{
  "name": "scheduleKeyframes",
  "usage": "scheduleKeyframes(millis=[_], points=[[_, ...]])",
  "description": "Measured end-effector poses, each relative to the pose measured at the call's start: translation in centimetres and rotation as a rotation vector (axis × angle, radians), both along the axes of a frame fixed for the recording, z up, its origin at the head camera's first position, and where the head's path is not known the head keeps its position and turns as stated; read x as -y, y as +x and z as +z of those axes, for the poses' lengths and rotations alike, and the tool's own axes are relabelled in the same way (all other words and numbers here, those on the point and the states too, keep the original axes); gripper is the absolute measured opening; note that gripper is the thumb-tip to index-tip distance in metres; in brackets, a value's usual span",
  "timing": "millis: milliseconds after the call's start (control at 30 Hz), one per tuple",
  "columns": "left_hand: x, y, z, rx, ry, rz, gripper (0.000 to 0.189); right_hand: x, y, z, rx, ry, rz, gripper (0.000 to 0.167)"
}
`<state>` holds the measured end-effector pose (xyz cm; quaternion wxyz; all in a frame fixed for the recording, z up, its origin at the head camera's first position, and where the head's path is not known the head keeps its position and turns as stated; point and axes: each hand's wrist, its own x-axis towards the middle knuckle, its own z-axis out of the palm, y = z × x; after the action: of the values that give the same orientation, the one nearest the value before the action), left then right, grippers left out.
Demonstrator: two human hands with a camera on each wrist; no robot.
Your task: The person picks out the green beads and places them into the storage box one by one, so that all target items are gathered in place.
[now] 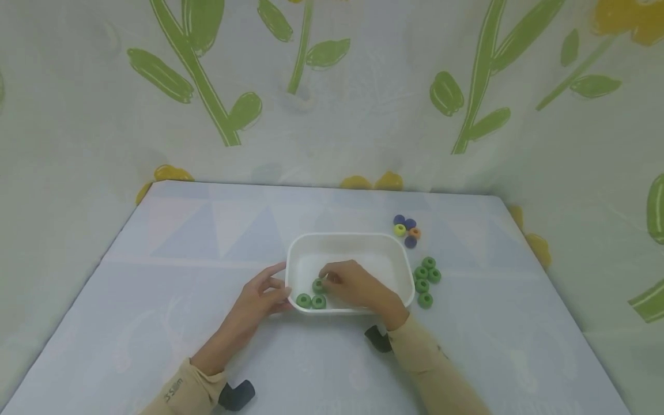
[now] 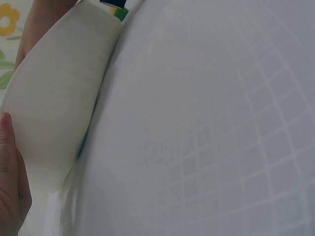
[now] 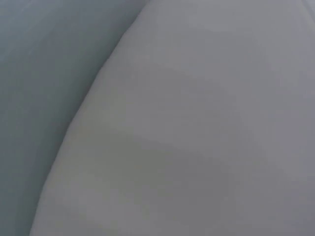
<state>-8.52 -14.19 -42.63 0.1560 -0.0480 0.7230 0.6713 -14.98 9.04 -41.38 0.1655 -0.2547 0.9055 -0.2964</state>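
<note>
Left hand (image 1: 263,292): white tray (image 1: 347,248) gripped at left end
Right hand (image 1: 355,282): green bead (image 1: 317,286) touched; whether pinched cannot be told

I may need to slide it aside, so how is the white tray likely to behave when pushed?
The white tray looks fairly stiff, since its rim holds an even outline, so it would probably move as one piece. Its low, broad shape makes tipping seem unlikely. The three green beads inside appear loose and might shift.
</note>
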Motion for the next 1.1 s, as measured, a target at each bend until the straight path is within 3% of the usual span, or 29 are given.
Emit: scheduleKeyframes(millis=[267, 1100], points=[[-0.2, 0.0, -0.2, 0.023, -0.004, 0.012, 0.061, 1.3, 0.4, 0.1, 0.056, 0.042, -0.021, 0.026], [-0.1, 0.0, 0.1, -0.001, 0.019, -0.010, 0.064, 2.3, 0.5, 0.3, 0.060, 0.033, -0.010, 0.030]])
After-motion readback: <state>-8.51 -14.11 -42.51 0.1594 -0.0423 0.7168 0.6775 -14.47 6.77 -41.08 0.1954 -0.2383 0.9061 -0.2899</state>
